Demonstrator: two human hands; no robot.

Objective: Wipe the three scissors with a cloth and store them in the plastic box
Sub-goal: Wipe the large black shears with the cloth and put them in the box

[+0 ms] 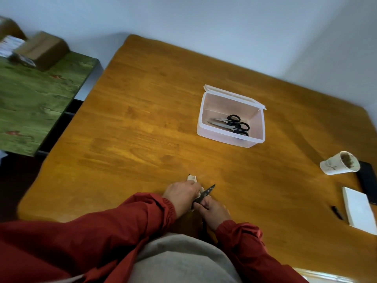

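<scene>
Lying in the open box (222, 139) on the worktop (142, 129): two scissors (230, 124). At the near edge, left hand (180, 190) grips the cloth (192, 178) against a third pair (206, 194); right hand (214, 211) grips its handle end.

A red jacket (61, 242) of thin, crinkled fabric covers both arms; the left sleeve (122, 217) and right sleeve (242, 242) end in gathered elastic cuffs (170, 208). A grey top (179, 260) shows between them. Left grip (181, 193) and right grip (214, 211) are bare.

A wooden table (142, 111) stands against pale walls (204, 21).
</scene>
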